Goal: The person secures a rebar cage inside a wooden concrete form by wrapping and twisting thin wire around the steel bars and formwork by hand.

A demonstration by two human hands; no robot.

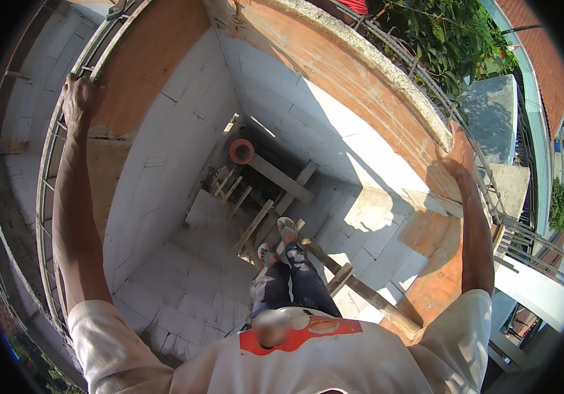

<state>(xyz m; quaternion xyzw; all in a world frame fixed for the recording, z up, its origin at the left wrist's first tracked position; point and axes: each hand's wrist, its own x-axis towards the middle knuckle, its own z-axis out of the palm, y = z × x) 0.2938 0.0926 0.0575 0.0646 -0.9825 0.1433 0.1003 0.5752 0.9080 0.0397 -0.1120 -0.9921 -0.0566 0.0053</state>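
My left hand (82, 100) is closed over the top edge of the left plywood formwork board (154, 49), beside a steel rebar cage (47, 177). Across the shaft, my right hand (456, 156) grips the top edge of the right formwork board (367, 98), against the end of a rough, pale concrete strip (387, 62). Some of its fingers are hidden behind the edge. Both arms are stretched wide. Below, my feet in flip-flops (287, 228) stand on a wooden ladder (341, 279) between white block walls (164, 144).
Deep in the shaft are an orange bucket (242, 151), a plank (282, 177) and another wooden ladder (232, 194). Rebar ends (538, 246) stick out at the right. Leafy branches (439, 39) and a grey slab (490, 118) lie beyond the right wall.
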